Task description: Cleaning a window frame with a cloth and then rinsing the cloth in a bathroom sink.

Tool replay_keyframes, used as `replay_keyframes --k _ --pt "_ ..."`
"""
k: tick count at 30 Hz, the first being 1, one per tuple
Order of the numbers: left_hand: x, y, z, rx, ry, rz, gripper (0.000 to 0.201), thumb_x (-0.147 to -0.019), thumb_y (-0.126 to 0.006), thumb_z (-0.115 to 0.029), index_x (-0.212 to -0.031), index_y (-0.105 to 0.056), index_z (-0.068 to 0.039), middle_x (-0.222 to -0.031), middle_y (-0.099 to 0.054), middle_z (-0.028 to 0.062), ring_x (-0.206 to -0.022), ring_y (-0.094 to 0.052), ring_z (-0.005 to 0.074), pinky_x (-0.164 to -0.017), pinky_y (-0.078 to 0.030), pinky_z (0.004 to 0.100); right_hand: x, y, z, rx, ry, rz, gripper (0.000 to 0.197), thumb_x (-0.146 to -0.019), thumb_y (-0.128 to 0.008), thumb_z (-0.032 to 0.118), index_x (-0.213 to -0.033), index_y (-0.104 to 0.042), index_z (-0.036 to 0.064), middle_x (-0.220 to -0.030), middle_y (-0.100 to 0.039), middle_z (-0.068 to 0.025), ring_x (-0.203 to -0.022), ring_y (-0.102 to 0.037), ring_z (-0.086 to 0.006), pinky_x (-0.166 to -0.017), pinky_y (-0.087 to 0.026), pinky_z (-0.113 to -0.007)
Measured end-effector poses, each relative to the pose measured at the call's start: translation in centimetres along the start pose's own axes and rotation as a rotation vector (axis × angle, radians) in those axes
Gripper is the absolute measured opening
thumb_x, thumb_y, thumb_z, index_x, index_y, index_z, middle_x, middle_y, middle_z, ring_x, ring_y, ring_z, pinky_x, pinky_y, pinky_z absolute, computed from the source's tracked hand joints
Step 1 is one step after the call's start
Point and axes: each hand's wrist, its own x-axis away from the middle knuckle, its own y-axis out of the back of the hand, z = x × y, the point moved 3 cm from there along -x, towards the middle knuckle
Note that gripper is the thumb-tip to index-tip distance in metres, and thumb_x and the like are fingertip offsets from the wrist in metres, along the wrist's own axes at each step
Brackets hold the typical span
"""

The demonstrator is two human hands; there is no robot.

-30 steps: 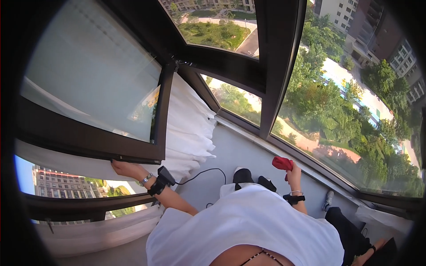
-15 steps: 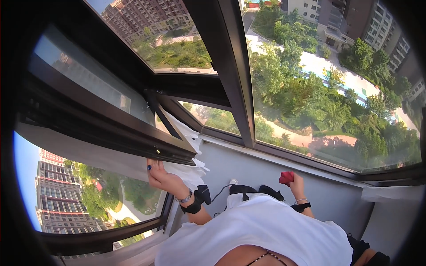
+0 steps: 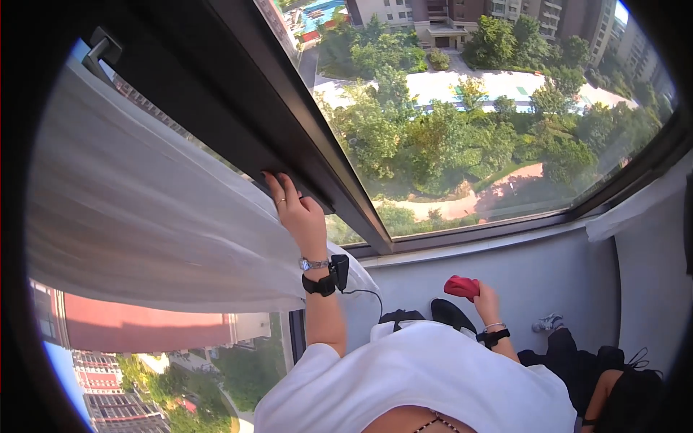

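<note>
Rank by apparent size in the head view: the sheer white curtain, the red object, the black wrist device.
1. Sheer white curtain, by far the largest.
2. Red object in the right hand.
3. Black wrist device on the left arm; close to the red object, so this order is unsure.
</note>
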Motion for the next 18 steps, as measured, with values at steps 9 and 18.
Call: replay_keyframes --k 9,18 --pt "0.8 -4.1 2.0 -0.245 -0.283 -0.004 0.072 -0.075 -0.047 -0.007 -0.136 -0.015 0.012 -0.143 -0.009 0.0328 -0.133 -0.014 0.0443 -0.11 -0.015 0.0447 15.1 -5.1 -3.1 0.041 -0.548 -0.33 0.015 -0.074 -0.052 0.005 -0.088 -0.055 0.0041 -0.079 -0.061 -0.018 -0.079 -0.059 -0.0374 -0.067 -0.047 -0.047" --pt "27.1 -11.1 -5.6 0.705 -0.678 1.334 0.051 -0.078 -0.049 0.002 -0.128 -0.04 0.004 -0.133 -0.041 0.0223 -0.122 -0.041 0.0346 -0.099 -0.036 0.0398 42.0 -13.8 1.5 0.058 -1.297 -0.623 0.012 -0.077 -0.052 0.008 -0.089 -0.055 0.0065 -0.078 -0.062 -0.0178 -0.078 -0.06 -0.0377 -0.067 -0.048 -0.047"
